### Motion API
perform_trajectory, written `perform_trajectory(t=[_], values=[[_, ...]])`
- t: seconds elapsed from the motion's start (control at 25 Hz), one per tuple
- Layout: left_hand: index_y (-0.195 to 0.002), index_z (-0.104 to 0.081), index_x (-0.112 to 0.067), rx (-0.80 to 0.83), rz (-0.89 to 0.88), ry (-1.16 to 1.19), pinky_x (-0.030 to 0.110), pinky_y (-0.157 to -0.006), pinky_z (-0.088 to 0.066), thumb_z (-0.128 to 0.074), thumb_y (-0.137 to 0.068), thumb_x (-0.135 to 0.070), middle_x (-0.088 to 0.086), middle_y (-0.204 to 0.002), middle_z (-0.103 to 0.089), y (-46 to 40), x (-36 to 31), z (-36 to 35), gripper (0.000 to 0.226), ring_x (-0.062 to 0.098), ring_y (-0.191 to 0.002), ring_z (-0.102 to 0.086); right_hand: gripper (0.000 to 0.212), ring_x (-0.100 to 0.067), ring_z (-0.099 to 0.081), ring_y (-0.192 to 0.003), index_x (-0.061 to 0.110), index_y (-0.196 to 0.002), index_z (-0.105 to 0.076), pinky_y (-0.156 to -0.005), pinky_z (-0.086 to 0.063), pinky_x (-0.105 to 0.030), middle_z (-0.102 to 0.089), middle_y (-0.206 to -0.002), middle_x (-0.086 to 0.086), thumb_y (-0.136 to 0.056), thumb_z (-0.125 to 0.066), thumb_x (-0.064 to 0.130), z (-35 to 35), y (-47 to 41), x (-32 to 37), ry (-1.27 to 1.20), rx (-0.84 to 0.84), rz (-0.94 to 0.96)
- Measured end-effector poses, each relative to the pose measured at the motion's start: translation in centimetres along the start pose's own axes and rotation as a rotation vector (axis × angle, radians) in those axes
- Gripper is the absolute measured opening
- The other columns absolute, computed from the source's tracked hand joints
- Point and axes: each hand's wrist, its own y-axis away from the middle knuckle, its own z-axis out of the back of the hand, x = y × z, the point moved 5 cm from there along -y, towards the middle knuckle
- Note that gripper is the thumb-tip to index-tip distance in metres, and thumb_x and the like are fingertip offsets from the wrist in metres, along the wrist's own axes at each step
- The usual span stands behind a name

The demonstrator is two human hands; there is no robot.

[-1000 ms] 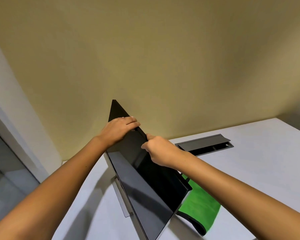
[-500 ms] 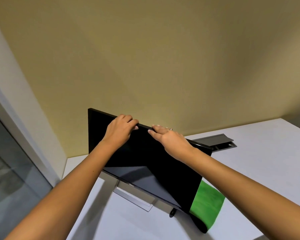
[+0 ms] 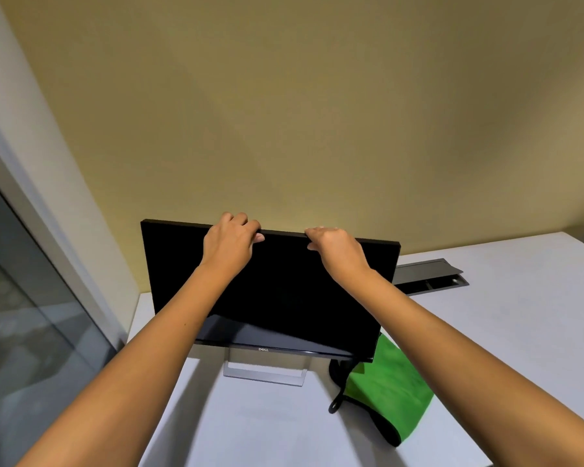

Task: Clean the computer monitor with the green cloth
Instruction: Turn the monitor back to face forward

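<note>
A black computer monitor (image 3: 284, 298) stands on a silver stand (image 3: 265, 374) on the white desk, its dark screen facing me. My left hand (image 3: 231, 242) grips the monitor's top edge left of the middle. On the same edge, a little to the right, my right hand (image 3: 334, 249) also grips. The green cloth (image 3: 390, 387) with a black border lies flat on the desk at the monitor's lower right corner, partly under my right forearm. Neither hand touches the cloth.
The white desk (image 3: 503, 315) runs right and toward me. A grey cable hatch (image 3: 425, 273) with its lid up sits behind the monitor at right. A beige wall is close behind. A glass partition with a pale frame (image 3: 31, 281) borders the left.
The monitor has swung from edge-on to facing me squarely. Both hands stayed on its top edge and now sit further apart.
</note>
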Motion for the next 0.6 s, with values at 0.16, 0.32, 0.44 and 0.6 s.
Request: perform_trajectory(t=[0.16,0.32,0.44,0.6], values=[[-0.101,-0.068,-0.011,0.048,0.114,-0.016,0.034,-0.061,-0.032,-0.053,-0.093,-0.038,0.009,-0.097,-0.062,-0.1,0.2,-0.2,0.031,0.032,-0.093,-0.052,0.016,-0.033,-0.06,-0.093,0.007,-0.104,-0.06,-0.062,-0.041,-0.031,-0.064,-0.095,-0.013,-0.096,-0.052,0.018,0.6,-2.1,-1.0,-0.039,0.069,-0.099],[-0.105,-0.068,-0.017,0.083,0.139,-0.006,0.033,-0.066,-0.034,-0.051,-0.094,-0.041,0.004,-0.1,-0.064,-0.7,0.3,-0.2,0.032,0.029,-0.096,-0.052,0.025,-0.034,-0.059,-0.101,0.008,-0.111,-0.064,-0.082,-0.052,-0.039,-0.066,-0.106,-0.015,-0.094,-0.057,0.024,0.9,-3.5,-2.3,-0.117,0.077,-0.141],[-0.109,-0.066,-0.023,0.124,0.154,0.145,0.035,-0.078,-0.036,-0.047,-0.096,-0.041,-0.002,-0.102,-0.065,0.1,2.1,0.1,0.029,0.025,-0.099,-0.056,0.022,-0.03,-0.06,-0.104,0.012,-0.107,-0.068,-0.087,-0.051,-0.04,-0.069,-0.108,-0.01,-0.09,-0.062,0.024,1.2,-4.5,-5.2,-0.18,0.045,-0.169],[-0.108,-0.064,-0.021,0.163,0.228,0.228,0.038,-0.089,-0.035,-0.044,-0.098,-0.037,-0.004,-0.106,-0.066,0.8,3.4,0.1,0.027,0.021,-0.101,-0.059,0.024,-0.019,-0.054,-0.112,0.029,-0.112,-0.068,-0.1,-0.036,-0.04,-0.066,-0.112,0.005,-0.089,-0.065,0.031,1.2,-5.8,-8.0,-0.214,0.145,-0.196]])
